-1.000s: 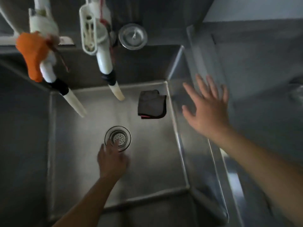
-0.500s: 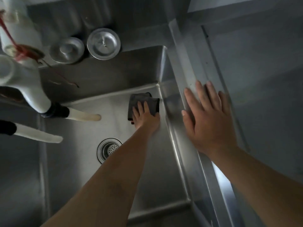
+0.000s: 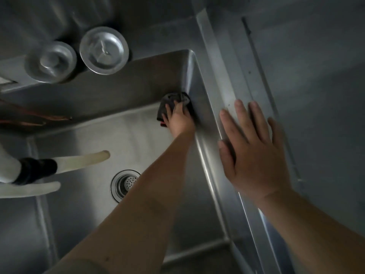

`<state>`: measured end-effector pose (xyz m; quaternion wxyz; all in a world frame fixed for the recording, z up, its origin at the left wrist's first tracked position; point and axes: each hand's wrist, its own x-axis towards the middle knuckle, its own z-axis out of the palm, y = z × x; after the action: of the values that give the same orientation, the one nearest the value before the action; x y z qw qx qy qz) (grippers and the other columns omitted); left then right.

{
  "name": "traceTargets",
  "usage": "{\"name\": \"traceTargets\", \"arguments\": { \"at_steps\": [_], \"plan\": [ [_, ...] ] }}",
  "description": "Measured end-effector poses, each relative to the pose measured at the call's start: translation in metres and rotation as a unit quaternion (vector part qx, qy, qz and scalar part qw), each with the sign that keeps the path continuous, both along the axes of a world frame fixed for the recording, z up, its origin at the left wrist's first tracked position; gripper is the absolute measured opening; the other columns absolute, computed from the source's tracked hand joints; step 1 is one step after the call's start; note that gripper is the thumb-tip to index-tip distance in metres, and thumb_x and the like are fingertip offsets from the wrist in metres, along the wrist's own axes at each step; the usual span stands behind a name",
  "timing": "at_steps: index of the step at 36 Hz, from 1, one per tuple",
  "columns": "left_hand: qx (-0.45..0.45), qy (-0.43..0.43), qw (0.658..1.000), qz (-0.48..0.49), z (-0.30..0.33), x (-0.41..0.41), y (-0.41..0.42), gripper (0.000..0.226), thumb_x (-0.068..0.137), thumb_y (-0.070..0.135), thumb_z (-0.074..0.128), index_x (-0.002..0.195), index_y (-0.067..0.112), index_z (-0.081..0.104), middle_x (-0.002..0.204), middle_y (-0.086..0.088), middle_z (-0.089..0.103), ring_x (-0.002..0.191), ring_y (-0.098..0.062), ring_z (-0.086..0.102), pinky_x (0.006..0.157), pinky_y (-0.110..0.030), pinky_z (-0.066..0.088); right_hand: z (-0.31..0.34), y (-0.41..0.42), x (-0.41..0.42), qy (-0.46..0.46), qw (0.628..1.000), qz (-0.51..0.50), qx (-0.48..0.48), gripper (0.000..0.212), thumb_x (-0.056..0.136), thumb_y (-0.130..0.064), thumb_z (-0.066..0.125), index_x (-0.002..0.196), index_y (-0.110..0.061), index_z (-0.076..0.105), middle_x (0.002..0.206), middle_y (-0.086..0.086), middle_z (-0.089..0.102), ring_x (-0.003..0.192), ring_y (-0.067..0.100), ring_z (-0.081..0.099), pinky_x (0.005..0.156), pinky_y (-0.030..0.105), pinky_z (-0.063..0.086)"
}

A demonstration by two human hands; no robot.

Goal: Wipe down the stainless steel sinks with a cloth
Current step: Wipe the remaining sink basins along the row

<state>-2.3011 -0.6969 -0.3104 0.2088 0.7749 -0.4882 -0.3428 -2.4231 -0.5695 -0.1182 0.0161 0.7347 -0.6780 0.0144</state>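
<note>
The deep, rectangular stainless steel sink [image 3: 85, 135] filled most of the view, its floor dull and streaked, its right-hand rim running up and away as a broad flat ledge. The left forearm reached down across the basin to the far right corner, and the right forearm came in from the lower right. The right hand [image 3: 254, 153] lay flat and open on that ledge, fingers spread and palm down, holding nothing. Two white plastic spouts [image 3: 83, 160] with a black collar jutted in from the left above the basin floor. On the back ledge sat two round metal drain stoppers [image 3: 104, 50] side by side, touching or nearly so. The round perforated metal drain strainer [image 3: 126, 183] lay in the sink floor, partly covered by the left forearm. The left hand [image 3: 178, 120] pressed against the small dark grey cloth [image 3: 173, 99] — its fingers curled over it, gripping it. The cloth was bunched into the far right corner, against the walls; a thin red edge — perhaps a hem — showed at its lower end.
</note>
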Motion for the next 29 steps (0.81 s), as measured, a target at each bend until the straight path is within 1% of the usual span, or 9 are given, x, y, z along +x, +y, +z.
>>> {"name": "traceTargets", "arguments": {
  "at_steps": [3,5,7,9,14,17,20,25,29],
  "plan": [
    [0.023,0.120,0.990,0.068,0.015,-0.017,0.000,0.034,0.103,0.021,0.040,0.133,0.013,0.054,0.146,-0.013,0.052,0.140,-0.035,0.040,0.118,-0.037,0.021,-0.001,0.001,0.000,-0.008,1.000,-0.005,0.001,0.056,0.101,-0.042,0.033,0.153,-0.023,0.033,0.163,0.005,0.025,0.151,0.031,0.020,0.116,0.058,0.022],
    [0.026,0.191,0.975,0.113,0.025,-0.021,0.007,0.033,0.103,0.021,0.041,0.132,0.013,0.053,0.133,-0.013,0.061,0.125,-0.034,0.053,0.104,-0.032,0.038,-0.001,0.001,0.001,-0.010,1.000,-0.008,0.000,0.056,0.100,-0.042,0.034,0.153,-0.023,0.035,0.163,0.004,0.026,0.150,0.031,0.021,0.115,0.059,0.022],
    [0.027,0.237,0.964,0.117,0.033,-0.022,0.018,0.033,0.103,0.019,0.040,0.134,0.013,0.051,0.126,-0.012,0.064,0.115,-0.031,0.059,0.096,-0.029,0.043,0.000,0.000,0.001,-0.014,1.000,-0.009,-0.001,0.056,0.100,-0.043,0.035,0.152,-0.023,0.037,0.162,0.004,0.027,0.150,0.030,0.023,0.115,0.059,0.023],
    [0.045,0.262,0.958,0.104,0.040,-0.023,0.036,0.038,0.104,0.020,0.039,0.140,0.016,0.048,0.127,-0.011,0.064,0.114,-0.030,0.060,0.101,-0.036,0.046,0.002,0.000,0.000,-0.016,1.000,-0.010,0.007,0.057,0.099,-0.042,0.037,0.153,-0.023,0.036,0.163,0.004,0.026,0.150,0.030,0.022,0.115,0.060,0.022],
    [0.110,0.245,0.963,0.007,0.039,-0.019,0.116,0.054,0.103,0.021,0.038,0.155,0.029,0.030,0.132,-0.012,0.062,0.115,-0.031,0.061,0.101,-0.041,0.050,0.009,0.000,0.003,-0.006,0.999,-0.015,0.045,0.058,0.100,-0.044,0.032,0.155,-0.024,0.029,0.165,0.003,0.018,0.152,0.029,0.015,0.117,0.061,0.017],
    [0.146,0.189,0.968,-0.083,0.028,-0.015,0.179,0.057,0.103,0.023,0.038,0.156,0.039,0.025,0.129,-0.015,0.064,0.110,-0.034,0.063,0.094,-0.036,0.051,0.013,0.001,0.005,0.008,0.998,-0.019,0.053,0.059,0.100,-0.046,0.028,0.155,-0.026,0.028,0.166,0.002,0.016,0.153,0.027,0.013,0.117,0.060,0.015],
    [0.148,0.121,0.957,-0.218,0.018,-0.006,0.232,0.057,0.103,0.023,0.041,0.157,0.034,0.024,0.140,-0.013,0.057,0.117,-0.035,0.059,0.090,-0.031,0.045,0.015,0.002,0.007,0.024,0.997,-0.033,0.059,0.059,0.098,-0.048,0.026,0.154,-0.028,0.029,0.166,0.000,0.017,0.152,0.024,0.015,0.118,0.059,0.014],
    [0.143,-0.005,0.867,-0.478,0.014,0.023,0.290,0.049,0.105,0.028,0.039,0.154,0.029,0.033,0.156,-0.011,0.039,0.139,-0.036,0.039,0.110,-0.038,0.034,0.021,0.022,0.013,0.025,0.995,-0.069,0.066,0.057,0.097,-0.050,0.024,0.150,-0.033,0.035,0.161,-0.004,0.029,0.148,0.020,0.026,0.117,0.057,0.009],
    [0.313,0.099,0.773,-0.543,0.031,0.026,0.321,0.036,0.104,0.021,0.048,0.138,0.019,0.058,0.135,-0.011,0.058,0.122,-0.031,0.054,0.091,-0.016,0.040,0.019,0.090,0.029,-0.044,0.987,-0.121,0.092,0.056,0.099,-0.052,0.029,0.152,-0.034,0.034,0.165,-0.002,0.019,0.153,0.025,0.011,0.117,0.060,0.005]
  ]
}}
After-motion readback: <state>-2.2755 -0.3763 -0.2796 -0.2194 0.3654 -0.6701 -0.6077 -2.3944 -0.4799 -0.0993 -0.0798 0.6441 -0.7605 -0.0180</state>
